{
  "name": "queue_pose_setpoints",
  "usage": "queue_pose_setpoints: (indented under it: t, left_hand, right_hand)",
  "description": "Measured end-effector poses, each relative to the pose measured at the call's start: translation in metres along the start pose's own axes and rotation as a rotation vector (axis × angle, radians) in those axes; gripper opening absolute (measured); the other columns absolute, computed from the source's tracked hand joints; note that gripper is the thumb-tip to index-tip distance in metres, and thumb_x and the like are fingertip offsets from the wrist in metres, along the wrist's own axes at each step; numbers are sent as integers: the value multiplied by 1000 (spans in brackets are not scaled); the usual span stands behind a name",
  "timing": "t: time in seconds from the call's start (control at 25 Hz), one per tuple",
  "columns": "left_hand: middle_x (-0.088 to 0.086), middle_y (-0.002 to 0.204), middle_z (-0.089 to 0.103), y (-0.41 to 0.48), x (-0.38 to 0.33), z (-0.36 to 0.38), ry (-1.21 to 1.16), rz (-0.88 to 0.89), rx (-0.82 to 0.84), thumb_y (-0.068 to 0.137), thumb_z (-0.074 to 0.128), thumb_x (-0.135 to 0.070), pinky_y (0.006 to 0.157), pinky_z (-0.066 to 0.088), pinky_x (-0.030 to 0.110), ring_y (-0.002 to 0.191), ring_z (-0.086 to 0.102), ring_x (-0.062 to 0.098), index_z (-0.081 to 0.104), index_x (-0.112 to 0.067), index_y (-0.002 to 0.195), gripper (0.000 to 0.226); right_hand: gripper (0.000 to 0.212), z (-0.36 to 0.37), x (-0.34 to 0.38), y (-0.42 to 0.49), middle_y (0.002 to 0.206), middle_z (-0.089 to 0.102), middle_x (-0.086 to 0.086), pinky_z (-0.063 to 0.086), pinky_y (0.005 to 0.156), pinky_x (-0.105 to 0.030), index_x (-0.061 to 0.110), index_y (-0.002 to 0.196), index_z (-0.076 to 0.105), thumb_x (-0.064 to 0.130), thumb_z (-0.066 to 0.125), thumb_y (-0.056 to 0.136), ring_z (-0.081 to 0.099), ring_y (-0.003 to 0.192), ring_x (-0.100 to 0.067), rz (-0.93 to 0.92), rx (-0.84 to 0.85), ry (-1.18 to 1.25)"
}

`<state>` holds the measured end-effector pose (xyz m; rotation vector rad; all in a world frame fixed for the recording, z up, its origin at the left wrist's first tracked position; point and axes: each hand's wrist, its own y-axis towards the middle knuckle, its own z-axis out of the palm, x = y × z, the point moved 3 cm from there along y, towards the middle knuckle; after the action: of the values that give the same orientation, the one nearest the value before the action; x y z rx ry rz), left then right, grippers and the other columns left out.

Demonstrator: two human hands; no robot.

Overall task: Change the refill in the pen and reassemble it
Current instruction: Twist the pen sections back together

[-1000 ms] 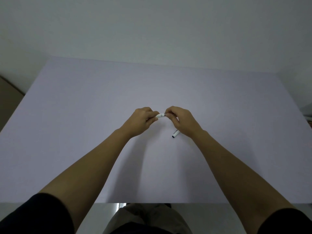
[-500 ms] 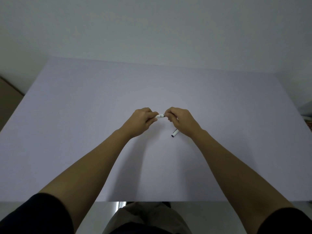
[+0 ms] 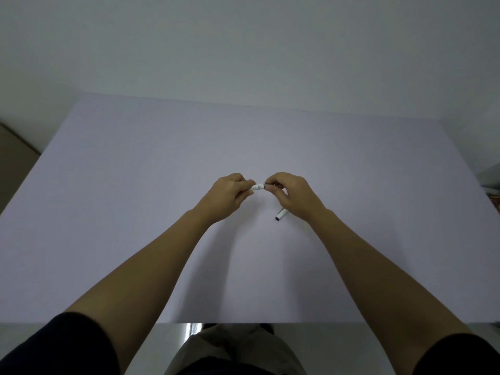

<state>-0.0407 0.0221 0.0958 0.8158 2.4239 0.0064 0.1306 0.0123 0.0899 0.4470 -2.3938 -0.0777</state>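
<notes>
A short white pen barrel (image 3: 257, 187) is held level between both hands above the middle of the table. My left hand (image 3: 230, 193) grips its left end, and my right hand (image 3: 290, 194) pinches its right end with the fingertips. Only a small stretch of the barrel shows between the fingers. A second white pen piece (image 3: 280, 214) with a dark end lies on the table just below my right hand, partly hidden by the palm. The refill itself is too hidden to make out.
The pale lilac table (image 3: 135, 198) spreads wide, its near edge close to my body. A wall rises behind its far edge. A brown surface (image 3: 13, 158) sits off the left side, and some items (image 3: 493, 196) lie past the right edge.
Both hands have held nearly the same place on the pen barrel. The fingers have shifted only slightly.
</notes>
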Motion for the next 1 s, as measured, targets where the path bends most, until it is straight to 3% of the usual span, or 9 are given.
queue_pose_setpoints:
  t: [0.12,0.24,0.36,0.48,0.6,0.8,0.88,1.0]
  left_hand:
    - [17,83,61,-1,-2,-2,3,14,-27,90,54,-11,63,34,28,67,48,21,63,-6,106,19]
    - [17,82,60,-1,-2,-2,-5,10,-20,91,53,-13,62,34,28,67,50,23,63,-6,106,20]
    - [17,79,59,-1,-1,-3,-11,4,-12,92,52,-14,61,36,30,67,52,28,63,-6,105,19]
    - [17,78,59,-1,-1,-4,-12,17,-4,92,52,-14,61,39,35,67,53,29,63,-5,104,19]
    - [19,78,60,-1,-3,-5,-3,22,-18,91,53,-12,61,36,30,67,53,29,63,-3,103,18]
    - [19,79,61,-1,-5,-7,-4,27,-53,90,55,-10,61,36,30,67,53,29,64,-3,104,18]
    - [19,80,60,-2,-4,-7,-3,25,-42,90,54,-11,62,38,31,68,53,30,63,-3,104,19]
    - [19,81,60,-5,1,-6,-24,-6,-47,91,52,-11,64,39,32,70,53,30,62,-3,105,19]
  right_hand:
    - [26,0,0,6,74,59,2,43,68,-31,6,86,65,16,43,96,52,68,-17,43,41,-27]
    - [33,-2,-2,6,77,63,-5,50,75,-39,9,89,65,25,39,98,58,74,-22,130,80,-9]
    - [25,-3,1,0,87,59,2,47,79,-25,11,111,58,26,48,94,56,81,-12,58,59,-3]
    - [17,0,4,1,81,60,-5,40,67,-27,7,96,62,17,49,94,46,72,-12,-40,23,-138]
    - [20,0,3,6,75,53,-5,34,67,-26,6,86,61,10,43,95,44,70,-16,3,46,-118]
    - [32,1,3,10,69,46,-2,32,64,-29,7,78,57,19,32,94,42,66,-19,5,119,-121]
    - [32,-1,-3,10,75,56,-5,39,68,-29,12,89,65,21,35,96,50,71,-18,69,115,3]
    - [34,-3,-24,4,109,65,-11,42,87,-26,10,113,61,20,32,98,59,96,-20,223,-8,151]
